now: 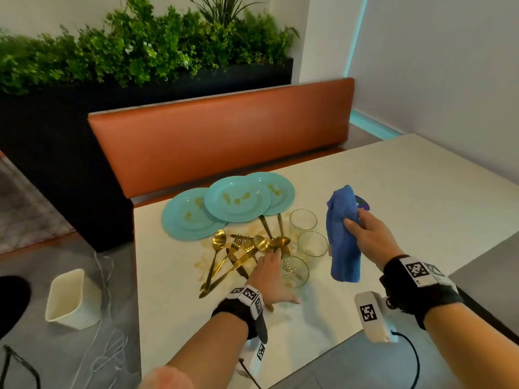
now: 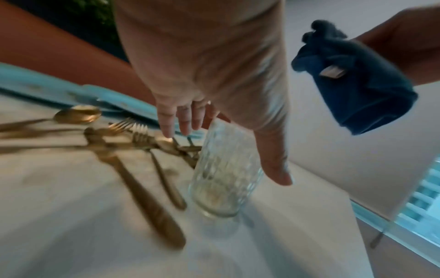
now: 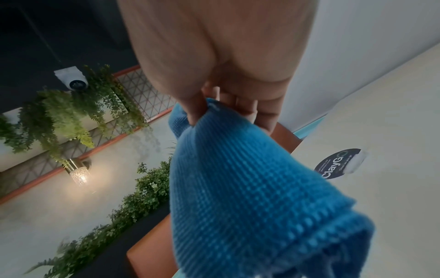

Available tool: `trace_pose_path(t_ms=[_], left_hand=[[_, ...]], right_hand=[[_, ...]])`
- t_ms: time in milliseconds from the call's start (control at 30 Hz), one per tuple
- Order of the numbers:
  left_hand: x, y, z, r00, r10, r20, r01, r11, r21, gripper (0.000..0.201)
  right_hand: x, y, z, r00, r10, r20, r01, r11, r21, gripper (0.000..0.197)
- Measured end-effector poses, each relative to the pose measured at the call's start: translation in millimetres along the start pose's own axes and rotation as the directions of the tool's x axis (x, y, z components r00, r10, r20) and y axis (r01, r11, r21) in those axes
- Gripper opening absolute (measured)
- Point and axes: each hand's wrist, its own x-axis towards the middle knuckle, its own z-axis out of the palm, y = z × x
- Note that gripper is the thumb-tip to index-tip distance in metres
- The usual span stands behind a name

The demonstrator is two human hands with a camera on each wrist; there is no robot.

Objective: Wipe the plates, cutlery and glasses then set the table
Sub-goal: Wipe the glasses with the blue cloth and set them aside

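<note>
head view shows the nearest clear ribbed glass (image 1: 295, 272) standing upright on the white table (image 1: 407, 192), near the front edge. it looks cloudy at the bottom. the left hand (image 1: 271, 276) is spread open around it, fingers straight, thumb on the near side. it does not grip the glass yet, and i cannot tell if skin touches it. left wrist view shows the same glass (image 2: 223, 173) between the thumb and the fingers (image 2: 183, 120).

the right hand (image 1: 368, 234) is up in the air, its fingers curled tight around a bunched blue waffle cloth (image 1: 342, 234) that hangs down. two more clear glasses (image 1: 303, 221) stand just behind the first one. a messy pile of gold forks, spoons and knives (image 1: 238, 248) lies just beside the left hand, on brown smears. three round light blue plates (image 1: 236, 199) with brown stains overlap at the far side, by the orange bench back (image 1: 224, 136). a white bin (image 1: 73, 299) sits on the floor.

i think the wiping is just starting, with this glass first. nothing looks clean or set out yet. next, the left hand needs to close on the glass and lift it, so the cloth can go in and rub it. the glass may be slippery, so it needs a firm, gentle hold.
</note>
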Motion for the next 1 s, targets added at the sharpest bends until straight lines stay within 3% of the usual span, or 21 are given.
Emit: trace_pose_path(t_ms=[133, 367, 567, 667, 800, 933, 1000], left_hand=[[3.5, -9.7, 24.9, 0.996, -0.084, -0.018, 0.079, 0.977, -0.199, 0.126], [11.9, -8.4, 50.9, 0.964, -0.215, -0.155, 0.119, 0.873, -0.472, 0.102], [13.5, -4.0, 53.6, 0.951, -0.219, -0.219, 0.083, 0.86, -0.503, 0.095], [12.8, 2.7, 39.9, 0.941, -0.174, -0.288, 0.01, 0.87, -0.494, 0.093], [9.6, 25.4, 4.4, 0.915, 0.06, -0.4, -0.198, 0.929, -0.313, 0.087], [8.6, 48.8, -25.7, 0.844, 0.171, -0.508, -0.336, 0.907, -0.253, 0.081], [6.7, 65.1, -40.1, 0.801, 0.248, -0.545, -0.44, 0.861, -0.256, 0.066]], right_hand=[[-0.9, 7.6, 2.4, 0.999, -0.01, 0.04, 0.012, 0.999, -0.044, 0.017], [-7.6, 16.0, 5.0, 0.997, 0.003, 0.081, -0.001, 1.0, -0.017, 0.015], [-12.8, 17.5, 5.3, 0.996, 0.018, 0.089, -0.022, 0.999, 0.04, 0.033], [-15.7, 17.0, 3.7, 0.996, 0.02, 0.084, -0.027, 0.996, 0.084, 0.028], [-19.8, 13.1, 0.9, 0.992, -0.057, 0.112, 0.059, 0.998, -0.01, 0.027], [-27.2, 0.3, -1.8, 0.964, -0.264, -0.021, 0.257, 0.952, -0.165, 0.022], [-33.5, -10.4, -2.2, 0.892, -0.451, -0.007, 0.431, 0.857, -0.282, 0.022]])
